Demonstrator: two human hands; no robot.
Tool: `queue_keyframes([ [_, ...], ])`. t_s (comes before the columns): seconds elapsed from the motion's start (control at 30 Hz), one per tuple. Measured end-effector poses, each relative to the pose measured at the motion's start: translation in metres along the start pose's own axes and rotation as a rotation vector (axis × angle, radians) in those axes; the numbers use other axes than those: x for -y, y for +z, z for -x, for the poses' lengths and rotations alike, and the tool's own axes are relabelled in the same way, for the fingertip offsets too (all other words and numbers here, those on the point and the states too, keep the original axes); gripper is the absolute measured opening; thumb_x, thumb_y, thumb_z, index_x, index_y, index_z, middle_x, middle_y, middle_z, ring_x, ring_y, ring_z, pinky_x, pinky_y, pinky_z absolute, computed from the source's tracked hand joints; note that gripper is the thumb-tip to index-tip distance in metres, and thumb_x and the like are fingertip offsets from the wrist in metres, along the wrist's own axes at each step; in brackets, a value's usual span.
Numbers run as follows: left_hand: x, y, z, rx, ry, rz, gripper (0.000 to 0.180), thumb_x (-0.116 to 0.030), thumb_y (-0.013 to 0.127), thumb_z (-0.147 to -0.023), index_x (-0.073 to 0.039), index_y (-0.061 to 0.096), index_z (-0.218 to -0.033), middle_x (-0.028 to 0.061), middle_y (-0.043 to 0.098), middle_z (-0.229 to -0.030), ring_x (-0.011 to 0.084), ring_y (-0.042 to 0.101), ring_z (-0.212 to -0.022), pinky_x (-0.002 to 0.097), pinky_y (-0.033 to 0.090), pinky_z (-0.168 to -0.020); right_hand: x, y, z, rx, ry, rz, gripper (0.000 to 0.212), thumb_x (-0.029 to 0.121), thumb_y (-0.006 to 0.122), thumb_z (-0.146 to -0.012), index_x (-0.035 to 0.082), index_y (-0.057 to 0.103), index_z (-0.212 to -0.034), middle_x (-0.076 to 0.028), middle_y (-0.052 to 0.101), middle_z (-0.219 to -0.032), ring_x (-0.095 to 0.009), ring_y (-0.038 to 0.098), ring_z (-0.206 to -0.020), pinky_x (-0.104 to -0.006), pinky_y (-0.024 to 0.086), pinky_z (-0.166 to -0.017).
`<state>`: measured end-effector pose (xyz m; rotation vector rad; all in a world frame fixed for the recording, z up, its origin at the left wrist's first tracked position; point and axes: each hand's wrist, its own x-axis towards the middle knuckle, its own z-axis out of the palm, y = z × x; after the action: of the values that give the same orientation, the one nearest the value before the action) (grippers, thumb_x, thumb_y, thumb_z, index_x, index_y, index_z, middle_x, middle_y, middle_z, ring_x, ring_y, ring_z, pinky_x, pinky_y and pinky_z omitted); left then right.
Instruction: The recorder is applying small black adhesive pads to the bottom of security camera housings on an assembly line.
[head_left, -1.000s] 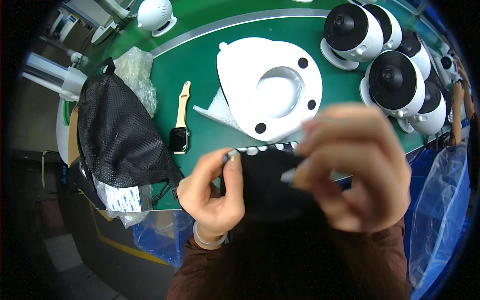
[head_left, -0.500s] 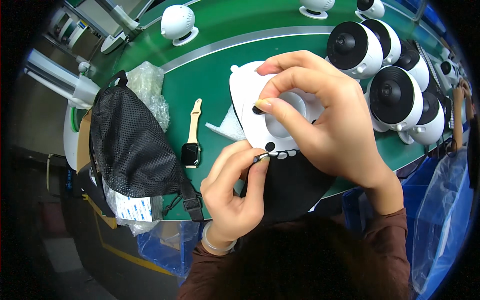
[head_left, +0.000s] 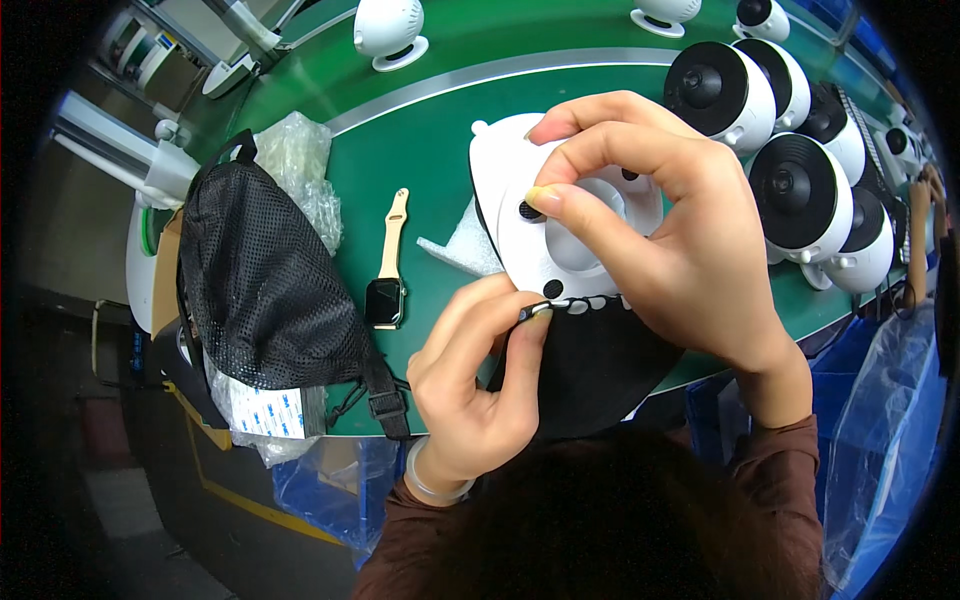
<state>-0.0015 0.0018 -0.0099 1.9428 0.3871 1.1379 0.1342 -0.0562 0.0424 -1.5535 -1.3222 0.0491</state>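
Observation:
A white camera-like device lies with its round base facing up, near the table's middle. Black round pads sit around the hollow ring in that base. My right hand arches over the device, thumb tip at the edge of one pad and fingertips on the far rim. Close in front, my left hand pinches a narrow strip of small round black pads, with pale discs showing along its edge. Part of the base is hidden under my right hand. Dark cloth lies below the strip.
A black mesh bag and bubble wrap lie at the left, beside a smartwatch with a beige strap. Several white-and-black devices crowd the right. White foam touches the device. Blue bins stand below the table's right edge.
My right thumb has shifted slightly on the pad, leaving more of it visible. The left hand keeps its pinch on the strip. The whole view has shifted a little.

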Motion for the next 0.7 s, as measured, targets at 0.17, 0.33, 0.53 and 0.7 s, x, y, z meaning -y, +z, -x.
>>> queue_keyframes([
  [0.17,0.001,0.001,0.0,0.0,-0.029,0.018,0.013,0.011,0.057,-0.068,0.005,0.055,-0.08,0.0105,0.055,-0.075,0.0111,0.049,-0.055,0.0194,0.04,-0.051,-0.004,0.005,0.002,-0.041,-0.071,0.083,0.007,0.003,0.061,-0.069,-0.002,0.058,-0.074,-0.012,0.057,-0.091,-0.017,0.055,-0.083,-0.0242,0.042,-0.072],
  [0.33,0.001,0.0,0.0,-0.003,-0.027,0.029,0.013,0.011,0.057,-0.068,0.006,0.055,-0.08,0.0103,0.055,-0.075,0.0108,0.049,-0.054,0.0192,0.039,-0.05,0.0,0.002,0.002,-0.018,-0.019,0.058,0.007,0.002,0.061,-0.069,-0.002,0.058,-0.073,-0.011,0.057,-0.091,-0.017,0.055,-0.083,-0.0242,0.042,-0.073],
  [0.53,0.002,0.001,0.001,0.002,-0.035,0.036,0.013,0.011,0.057,-0.068,0.005,0.055,-0.08,0.01,0.055,-0.075,0.0105,0.048,-0.054,0.0191,0.039,-0.05,-0.003,0.005,0.003,-0.045,-0.051,0.087,0.006,0.001,0.061,-0.068,-0.001,0.058,-0.073,-0.011,0.057,-0.091,-0.017,0.056,-0.083,-0.0247,0.042,-0.073],
  [0.7,0.003,-0.001,0.001,-0.001,0.0,0.029,0.012,0.01,0.057,-0.069,0.005,0.055,-0.08,0.0098,0.055,-0.075,0.0097,0.049,-0.055,0.0191,0.039,-0.049,-0.001,0.011,0.004,-0.072,-0.107,0.167,0.007,0.0,0.062,-0.067,0.0,0.056,-0.071,-0.011,0.057,-0.089,-0.018,0.057,-0.082,-0.0249,0.043,-0.071],
])
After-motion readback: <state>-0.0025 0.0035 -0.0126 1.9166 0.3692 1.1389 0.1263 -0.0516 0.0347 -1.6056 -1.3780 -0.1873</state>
